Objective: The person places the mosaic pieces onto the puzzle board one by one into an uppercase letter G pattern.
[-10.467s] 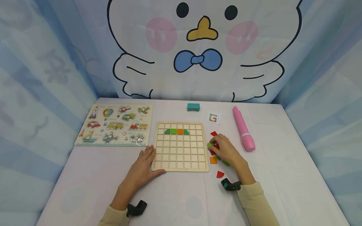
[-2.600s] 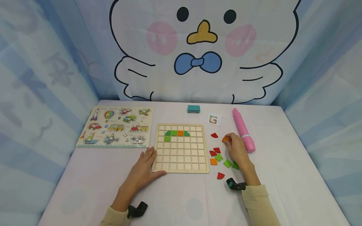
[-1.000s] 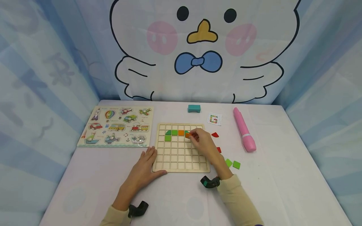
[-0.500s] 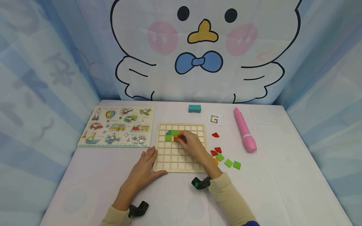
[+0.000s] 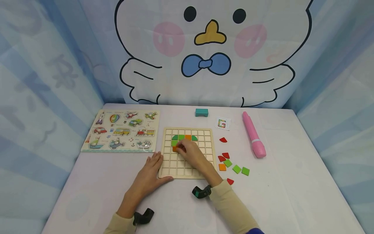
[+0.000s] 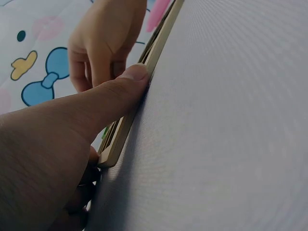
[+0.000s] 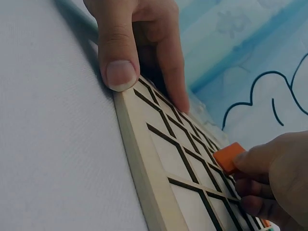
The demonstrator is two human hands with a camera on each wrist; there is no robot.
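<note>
My right hand (image 5: 191,154) pinches an orange square tile (image 7: 228,158) between thumb and fingers, just over the wooden grid board (image 5: 187,172). In the head view that tile is below the green square (image 5: 174,143) in the second row. Along the upper row sit a green quarter piece (image 5: 175,137), a green square (image 5: 181,137), an orange square (image 5: 188,137) and another green quarter piece (image 5: 194,138). My left hand (image 5: 147,174) rests at the board's lower left corner, thumb on the front edge and fingers along the left side.
Right of the board lie red quarter pieces (image 5: 226,155), green squares (image 5: 237,169) and an orange square (image 5: 222,167). Behind are a pattern card (image 5: 223,123), a teal block (image 5: 201,112) and a pink pen-shaped stick (image 5: 254,135). A picture puzzle board (image 5: 121,131) lies left.
A green square came to lie in the second row. My right hand took an orange tile from the right and carried it leftward across the board. My left hand stayed put.
</note>
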